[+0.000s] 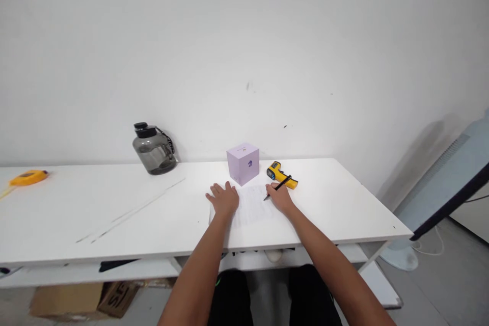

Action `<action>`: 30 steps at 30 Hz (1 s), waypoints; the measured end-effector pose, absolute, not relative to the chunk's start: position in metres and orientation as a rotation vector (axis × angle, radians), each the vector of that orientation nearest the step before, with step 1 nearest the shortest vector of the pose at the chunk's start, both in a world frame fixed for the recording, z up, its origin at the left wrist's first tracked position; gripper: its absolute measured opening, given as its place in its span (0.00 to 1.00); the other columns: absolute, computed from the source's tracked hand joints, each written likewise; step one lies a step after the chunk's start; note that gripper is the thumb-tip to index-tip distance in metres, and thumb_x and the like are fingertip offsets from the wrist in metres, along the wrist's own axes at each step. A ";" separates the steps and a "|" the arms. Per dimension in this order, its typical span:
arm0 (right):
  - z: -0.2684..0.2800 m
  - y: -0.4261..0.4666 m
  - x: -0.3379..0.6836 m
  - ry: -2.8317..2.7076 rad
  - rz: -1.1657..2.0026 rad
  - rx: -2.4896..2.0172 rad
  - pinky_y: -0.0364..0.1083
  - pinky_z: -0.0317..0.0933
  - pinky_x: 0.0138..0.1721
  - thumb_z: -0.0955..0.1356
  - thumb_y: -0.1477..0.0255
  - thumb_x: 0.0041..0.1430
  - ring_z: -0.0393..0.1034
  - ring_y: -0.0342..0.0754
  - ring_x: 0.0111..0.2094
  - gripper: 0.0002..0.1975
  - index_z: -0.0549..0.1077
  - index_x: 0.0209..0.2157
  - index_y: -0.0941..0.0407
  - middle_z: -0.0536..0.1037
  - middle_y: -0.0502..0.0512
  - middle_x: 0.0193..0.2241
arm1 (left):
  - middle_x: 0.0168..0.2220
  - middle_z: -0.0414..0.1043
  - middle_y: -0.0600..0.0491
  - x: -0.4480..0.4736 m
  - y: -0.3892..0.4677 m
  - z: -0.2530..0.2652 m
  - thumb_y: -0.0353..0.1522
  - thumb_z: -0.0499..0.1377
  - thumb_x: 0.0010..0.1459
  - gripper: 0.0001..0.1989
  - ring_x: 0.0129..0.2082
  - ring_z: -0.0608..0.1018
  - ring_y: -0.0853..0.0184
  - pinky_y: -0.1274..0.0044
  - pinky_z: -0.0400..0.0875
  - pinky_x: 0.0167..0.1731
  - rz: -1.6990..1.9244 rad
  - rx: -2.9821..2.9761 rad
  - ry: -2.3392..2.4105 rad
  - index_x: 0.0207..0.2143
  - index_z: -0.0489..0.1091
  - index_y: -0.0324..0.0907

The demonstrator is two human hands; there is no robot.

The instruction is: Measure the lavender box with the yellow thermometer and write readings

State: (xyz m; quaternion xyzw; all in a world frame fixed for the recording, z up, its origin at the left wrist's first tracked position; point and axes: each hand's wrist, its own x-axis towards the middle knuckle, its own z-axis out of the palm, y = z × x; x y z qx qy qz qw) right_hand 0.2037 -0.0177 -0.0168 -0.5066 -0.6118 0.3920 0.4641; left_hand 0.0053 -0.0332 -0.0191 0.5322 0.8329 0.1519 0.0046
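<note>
A white sheet of paper (250, 206) lies on the white table in front of me. My left hand (225, 198) rests flat on its left part with the fingers spread. In my right hand (280, 197) is a black pen (281, 183), its tip down at the paper's right part. Just behind the sheet stands a light purple box (243, 164) with a small dark mark on one face. A yellow and black infrared thermometer (280, 173) lies to the right of the box, close beyond my right hand.
A grey see-through water jug (155, 152) stands at the back left against the wall. At the far left lies a yellow tape measure (29, 178). Below the table (367, 209) is a cardboard box (69, 299); a white panel-like object on a stand (435, 188) is at the right.
</note>
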 end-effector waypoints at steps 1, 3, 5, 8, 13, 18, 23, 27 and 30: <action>-0.017 -0.018 0.203 -1.501 0.961 -1.248 0.45 0.55 0.31 0.63 0.61 0.52 0.61 0.45 0.26 0.16 0.63 0.16 0.54 0.66 0.48 0.18 | 0.68 0.48 0.27 0.005 -0.034 -0.019 0.37 0.41 0.67 0.27 0.69 0.51 0.42 0.46 0.45 0.62 0.479 1.657 2.608 0.64 0.60 0.36; -0.017 -0.018 0.203 -1.506 0.957 -1.256 0.45 0.55 0.31 0.64 0.61 0.52 0.61 0.45 0.26 0.16 0.63 0.16 0.54 0.67 0.48 0.18 | 0.68 0.49 0.28 0.005 -0.034 -0.018 0.37 0.40 0.67 0.27 0.69 0.51 0.43 0.47 0.44 0.62 0.493 1.645 2.608 0.64 0.60 0.37; -0.018 -0.017 0.203 -1.514 0.956 -1.257 0.45 0.55 0.31 0.63 0.61 0.52 0.61 0.45 0.26 0.16 0.64 0.16 0.54 0.67 0.48 0.18 | 0.68 0.49 0.29 0.005 -0.035 -0.018 0.37 0.40 0.67 0.27 0.69 0.51 0.43 0.48 0.45 0.63 0.507 1.647 2.611 0.64 0.60 0.38; -0.019 -0.016 0.204 -1.518 0.957 -1.256 0.45 0.54 0.31 0.63 0.61 0.52 0.61 0.45 0.26 0.16 0.64 0.16 0.54 0.67 0.48 0.17 | 0.68 0.50 0.31 0.006 -0.036 -0.018 0.37 0.40 0.67 0.27 0.69 0.52 0.44 0.49 0.45 0.63 0.506 1.647 2.620 0.64 0.61 0.39; -0.020 -0.016 0.203 -1.510 0.961 -1.258 0.44 0.52 0.29 0.64 0.62 0.51 0.57 0.44 0.24 0.15 0.61 0.16 0.54 0.63 0.46 0.16 | 0.68 0.50 0.30 0.007 -0.036 -0.016 0.37 0.40 0.67 0.27 0.69 0.53 0.43 0.50 0.45 0.63 0.493 1.641 2.631 0.63 0.61 0.39; -0.020 -0.019 0.202 -1.507 0.971 -1.242 0.44 0.50 0.28 0.63 0.64 0.51 0.54 0.43 0.24 0.14 0.60 0.16 0.54 0.61 0.45 0.16 | 0.67 0.50 0.30 0.007 -0.035 -0.014 0.37 0.40 0.67 0.27 0.69 0.53 0.43 0.49 0.46 0.63 0.458 1.650 2.632 0.63 0.61 0.40; -0.020 -0.019 0.202 -1.486 1.000 -1.225 0.43 0.50 0.27 0.64 0.64 0.50 0.53 0.42 0.23 0.14 0.59 0.16 0.54 0.59 0.44 0.16 | 0.67 0.51 0.29 0.006 -0.034 -0.017 0.37 0.40 0.66 0.27 0.69 0.53 0.42 0.48 0.46 0.62 0.488 1.665 2.633 0.62 0.62 0.39; -0.021 -0.019 0.202 -1.493 1.002 -1.232 0.43 0.51 0.28 0.64 0.65 0.50 0.54 0.42 0.23 0.14 0.60 0.16 0.54 0.60 0.45 0.15 | 0.67 0.51 0.29 0.005 -0.034 -0.017 0.37 0.40 0.67 0.26 0.69 0.53 0.43 0.49 0.46 0.62 0.490 1.661 2.636 0.62 0.62 0.39; -0.021 -0.019 0.202 -1.492 0.997 -1.234 0.44 0.52 0.29 0.63 0.64 0.51 0.56 0.43 0.23 0.14 0.61 0.16 0.54 0.62 0.45 0.16 | 0.67 0.51 0.30 0.005 -0.035 -0.016 0.37 0.40 0.67 0.27 0.69 0.53 0.43 0.50 0.46 0.63 0.476 1.658 2.636 0.62 0.62 0.40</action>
